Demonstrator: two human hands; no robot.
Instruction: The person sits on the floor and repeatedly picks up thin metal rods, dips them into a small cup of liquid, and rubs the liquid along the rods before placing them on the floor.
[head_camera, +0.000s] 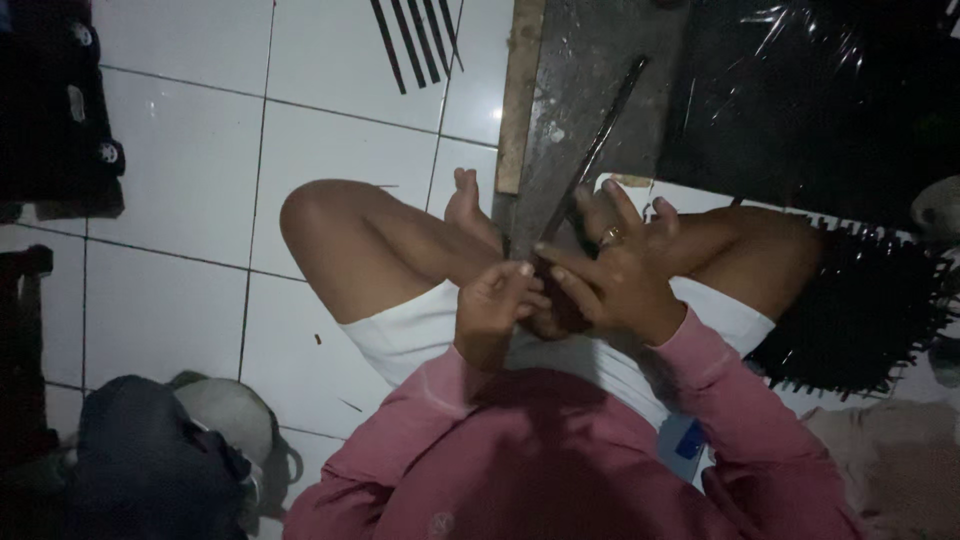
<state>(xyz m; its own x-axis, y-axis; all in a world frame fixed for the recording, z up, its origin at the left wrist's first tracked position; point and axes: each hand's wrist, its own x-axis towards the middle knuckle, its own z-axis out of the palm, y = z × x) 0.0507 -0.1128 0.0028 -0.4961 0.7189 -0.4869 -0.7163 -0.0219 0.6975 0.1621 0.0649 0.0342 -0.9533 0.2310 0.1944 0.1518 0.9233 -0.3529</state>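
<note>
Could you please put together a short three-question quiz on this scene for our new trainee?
1. True or false: both hands grip one long dark strip.
2. Which hand wears a ring? A) left B) right C) neither
3. Fill in: loose dark sticks lie on the white ____ floor.

Key:
1. True. The left hand and the right hand meet on the long dark strip, which slants up over the grey board.
2. B. The ring sits on a right finger.
3. Tiled. The loose dark sticks lie on the tiled floor.
</note>
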